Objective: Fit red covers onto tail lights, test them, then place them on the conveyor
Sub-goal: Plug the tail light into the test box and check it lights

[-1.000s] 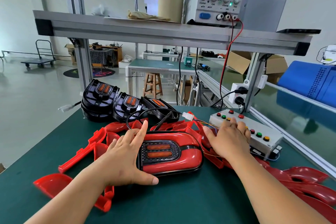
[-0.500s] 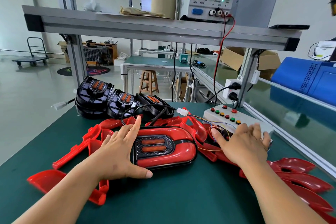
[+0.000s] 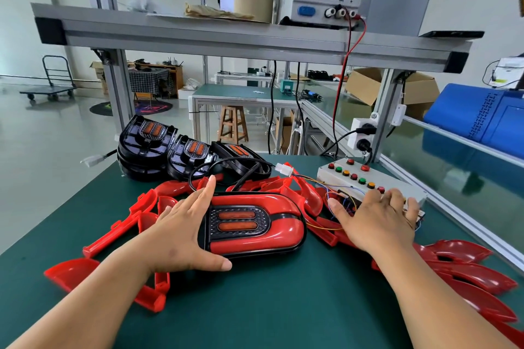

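Left hand (image 3: 181, 238) spread flat against the covered tail light (image 3: 252, 224), thumb along its near edge. Right hand (image 3: 377, 221) lay open, fingers on the button box (image 3: 365, 178), gripping nothing.

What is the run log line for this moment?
stage: testing | left hand: steadies covered tail light | right hand: on button box

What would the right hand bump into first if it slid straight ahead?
Probably the grey button box with coloured buttons: the right hand points its fingers at it, seemingly already touching its near edge.
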Tool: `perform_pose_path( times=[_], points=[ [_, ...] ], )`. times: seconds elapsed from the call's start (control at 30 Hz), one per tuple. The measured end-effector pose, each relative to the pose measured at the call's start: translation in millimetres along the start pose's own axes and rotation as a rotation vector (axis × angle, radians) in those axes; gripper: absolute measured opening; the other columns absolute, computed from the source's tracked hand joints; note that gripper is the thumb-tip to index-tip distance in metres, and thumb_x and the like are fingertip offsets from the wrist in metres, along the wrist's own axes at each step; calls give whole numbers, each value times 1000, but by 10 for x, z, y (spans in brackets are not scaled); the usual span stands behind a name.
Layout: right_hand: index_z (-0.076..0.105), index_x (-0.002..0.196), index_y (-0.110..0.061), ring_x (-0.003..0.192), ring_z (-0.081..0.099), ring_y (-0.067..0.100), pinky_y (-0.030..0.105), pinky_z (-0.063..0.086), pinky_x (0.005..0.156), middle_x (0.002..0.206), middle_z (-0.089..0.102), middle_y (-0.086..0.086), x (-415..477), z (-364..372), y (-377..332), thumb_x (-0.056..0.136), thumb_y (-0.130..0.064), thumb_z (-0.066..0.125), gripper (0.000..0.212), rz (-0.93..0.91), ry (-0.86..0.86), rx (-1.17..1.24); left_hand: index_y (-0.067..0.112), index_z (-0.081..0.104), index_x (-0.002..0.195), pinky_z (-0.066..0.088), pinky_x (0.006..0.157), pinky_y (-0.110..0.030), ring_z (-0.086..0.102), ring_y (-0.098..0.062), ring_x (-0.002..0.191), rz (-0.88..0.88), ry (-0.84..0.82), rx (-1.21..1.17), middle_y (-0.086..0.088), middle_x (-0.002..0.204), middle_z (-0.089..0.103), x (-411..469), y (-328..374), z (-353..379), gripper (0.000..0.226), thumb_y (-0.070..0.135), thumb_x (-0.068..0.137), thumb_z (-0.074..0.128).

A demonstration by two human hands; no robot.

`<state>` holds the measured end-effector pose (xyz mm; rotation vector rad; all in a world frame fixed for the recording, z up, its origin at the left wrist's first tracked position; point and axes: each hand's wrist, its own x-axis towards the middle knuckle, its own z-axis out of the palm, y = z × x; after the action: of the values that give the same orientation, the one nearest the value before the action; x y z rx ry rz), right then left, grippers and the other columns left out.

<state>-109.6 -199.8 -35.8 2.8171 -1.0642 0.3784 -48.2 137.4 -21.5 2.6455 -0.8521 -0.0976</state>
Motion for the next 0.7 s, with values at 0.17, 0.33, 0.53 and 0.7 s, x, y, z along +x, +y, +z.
perform_pose_path(
  times=[0.17,0.33,0.53,0.7],
  points=[
    [45,124,-14,145,1,25,49,-3,112,149,35,16,-11,19,10,72,-88,3,100,0,-3,51,55,-51,116,1,123,-42,-8,-4,147,17,-21,-21,22,156,-13,-7,-16,-38,140,86,47,66],
    [39,135,-14,148,-8,28,53,-6,113,158,19,18,-50,-7,-1,75,-86,4,101,7,-30,50,51,-52,115,5,123,-38,-3,-4,146,23,-50,-41,29,145,-15,-27,-8,-73,140,81,49,68],
    [44,130,-15,145,5,28,51,2,111,152,33,14,-61,-33,4,77,-84,4,95,-35,-23,17,44,-51,118,3,123,-38,-4,-6,147,11,-65,-55,29,144,-19,-31,28,-101,142,76,53,72],
    [30,146,-16,147,-6,36,55,-4,114,160,9,20,-50,-67,10,74,-87,5,104,23,-82,72,44,-49,122,5,123,-39,-2,-5,146,10,-68,-63,26,148,-16,-31,29,-110,143,75,52,73]
  ],
)
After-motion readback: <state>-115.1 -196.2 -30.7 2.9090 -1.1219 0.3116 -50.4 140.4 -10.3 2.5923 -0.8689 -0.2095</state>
